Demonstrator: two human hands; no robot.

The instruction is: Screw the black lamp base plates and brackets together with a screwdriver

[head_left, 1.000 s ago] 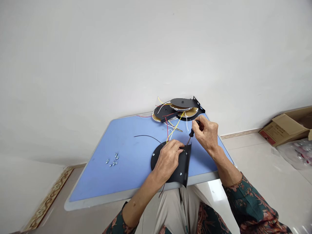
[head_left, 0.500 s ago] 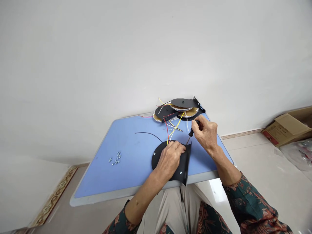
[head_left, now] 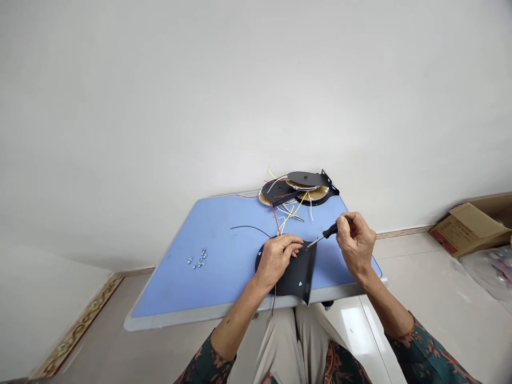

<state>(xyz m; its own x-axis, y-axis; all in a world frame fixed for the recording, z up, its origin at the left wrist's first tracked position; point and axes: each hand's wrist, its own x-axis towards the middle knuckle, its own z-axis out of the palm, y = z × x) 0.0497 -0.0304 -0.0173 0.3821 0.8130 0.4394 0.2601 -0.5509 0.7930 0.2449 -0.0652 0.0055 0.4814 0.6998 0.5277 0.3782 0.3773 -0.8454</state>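
A black metal plate [head_left: 294,274], rounded at the left with a bent-up right edge, lies near the table's front edge. Across its top my left hand [head_left: 276,258] presses it down, fingers closed together and fingertips near the plate's upper right corner. My right hand [head_left: 356,242] is wrapped round the black handle of a screwdriver [head_left: 330,231]. The screwdriver slants down to the left, its tip close to that corner by my left fingertips. Whether the tip touches a screw is too small to tell. A silver screw [head_left: 300,284] shows lower on the plate.
Several loose screws [head_left: 201,258] lie on the left of the blue table [head_left: 176,288]. Black round plates with wires [head_left: 306,181] are stacked at the back against the wall. A cardboard box [head_left: 464,226] and a plastic bag [head_left: 488,272] stand on the floor at right.
My right hand has moved right and lower, and the screwdriver has swung from steep to a flatter slant. My left hand stays on the plate. The view has shifted slightly.
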